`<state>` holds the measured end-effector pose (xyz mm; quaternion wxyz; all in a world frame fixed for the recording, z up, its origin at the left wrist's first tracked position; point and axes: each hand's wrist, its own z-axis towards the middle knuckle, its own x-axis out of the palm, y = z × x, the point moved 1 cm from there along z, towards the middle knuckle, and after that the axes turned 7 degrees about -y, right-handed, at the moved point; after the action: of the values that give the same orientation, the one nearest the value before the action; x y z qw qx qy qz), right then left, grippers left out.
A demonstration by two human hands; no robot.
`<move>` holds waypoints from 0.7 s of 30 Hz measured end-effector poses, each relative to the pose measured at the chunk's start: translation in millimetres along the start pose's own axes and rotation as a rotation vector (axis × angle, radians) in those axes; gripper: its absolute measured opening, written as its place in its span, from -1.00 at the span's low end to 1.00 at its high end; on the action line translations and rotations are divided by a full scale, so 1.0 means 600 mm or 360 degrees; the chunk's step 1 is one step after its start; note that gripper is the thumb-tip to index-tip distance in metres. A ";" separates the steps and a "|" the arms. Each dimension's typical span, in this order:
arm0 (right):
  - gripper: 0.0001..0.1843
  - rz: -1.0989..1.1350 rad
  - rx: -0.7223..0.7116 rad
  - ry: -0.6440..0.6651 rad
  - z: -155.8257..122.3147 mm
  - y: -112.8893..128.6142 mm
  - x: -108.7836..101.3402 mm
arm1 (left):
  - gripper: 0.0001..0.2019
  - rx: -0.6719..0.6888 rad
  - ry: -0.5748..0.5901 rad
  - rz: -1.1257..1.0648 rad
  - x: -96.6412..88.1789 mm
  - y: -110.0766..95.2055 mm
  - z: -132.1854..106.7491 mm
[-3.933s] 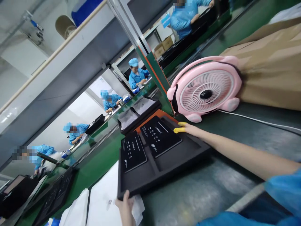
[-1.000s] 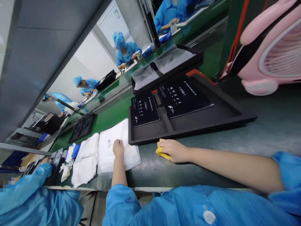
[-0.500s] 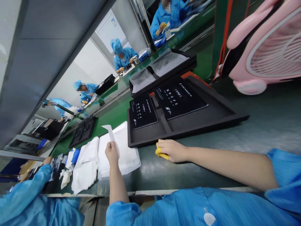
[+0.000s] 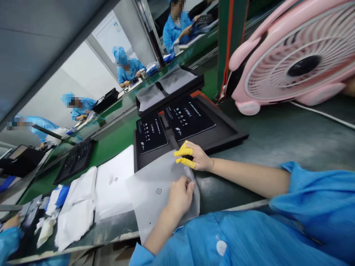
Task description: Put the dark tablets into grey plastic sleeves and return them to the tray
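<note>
A translucent plastic bag (image 4: 151,195) with a small printed triangle mark hangs in front of me. My left hand (image 4: 180,197) has its fingers curled around the bag's right part. At the bag's upper right edge is my right hand (image 4: 198,157), wearing yellow finger cots. Its thumb and fingers are apart, with the tips touching or very near the plastic. Just behind lies a black tray (image 4: 222,142) holding two dark tablets, the left one (image 4: 152,133) and the right one (image 4: 188,116), both under printed film. The bag covers part of the tray's front.
A stack of white bags (image 4: 115,184) lies left of the tray, beside crumpled white sheets (image 4: 76,207). Another black tray (image 4: 173,88) with translucent sheets stands behind. A pink fan (image 4: 249,107) stands at right. Co-workers in blue sit across the line; a co-worker's hand (image 4: 12,221) shows at left.
My left hand has moved right with a bag lifted off the white stack, now spread out before me. My right hand's fingers have opened out at its edge. The view has turned right.
</note>
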<state>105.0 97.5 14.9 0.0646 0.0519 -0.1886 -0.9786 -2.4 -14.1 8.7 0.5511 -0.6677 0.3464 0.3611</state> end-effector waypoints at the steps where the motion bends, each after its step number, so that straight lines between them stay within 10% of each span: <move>1: -0.80 -0.0038 0.0023 -0.0013 0.007 -0.003 -0.007 | -0.79 0.0060 0.0058 0.0060 -0.003 -0.003 0.006; 8: -0.81 -0.0200 0.0323 0.0091 0.069 -0.042 -0.053 | -0.81 0.0502 -0.0005 0.0500 0.022 -0.007 0.043; 16: -0.58 -0.1287 0.0580 0.1081 0.222 -0.210 -0.057 | -0.79 0.0159 -0.0027 0.0304 0.046 -0.015 0.037; 21: -0.50 -0.1551 0.0735 0.1321 0.273 -0.314 -0.028 | -0.64 0.0018 0.0033 0.0161 0.072 0.001 0.055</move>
<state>80.9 332.8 96.4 -0.3293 0.5147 -0.3073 -0.7295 15.2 15.8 -33.6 0.5323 -0.6499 0.3876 0.3795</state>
